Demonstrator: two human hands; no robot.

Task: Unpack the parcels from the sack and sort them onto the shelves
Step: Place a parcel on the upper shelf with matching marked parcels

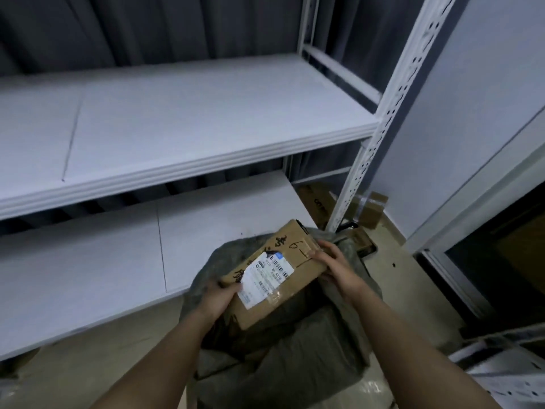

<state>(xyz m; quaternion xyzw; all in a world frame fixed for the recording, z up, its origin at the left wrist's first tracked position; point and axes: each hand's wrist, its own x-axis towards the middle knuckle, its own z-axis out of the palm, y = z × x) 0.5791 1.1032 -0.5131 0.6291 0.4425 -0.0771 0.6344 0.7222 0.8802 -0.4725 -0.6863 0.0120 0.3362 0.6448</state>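
A brown cardboard parcel (283, 258) with a white shipping label and black handwriting hangs above the open mouth of a grey-green sack (298, 358) on the floor. My left hand (219, 296) grips the parcel's near left end, thumb on the label. My right hand (331, 261) grips its far right end, fingers curled over the edge. White shelves stand behind: a lower shelf (88, 276) just past the sack and an upper shelf (191, 113) above it.
A white perforated shelf upright (380, 125) rises at the right. Brown cardboard boxes (368, 211) lie on the floor beyond it. A white wall and door frame (472, 184) close the right side. Loose white metal parts (507, 373) lie at the lower right.
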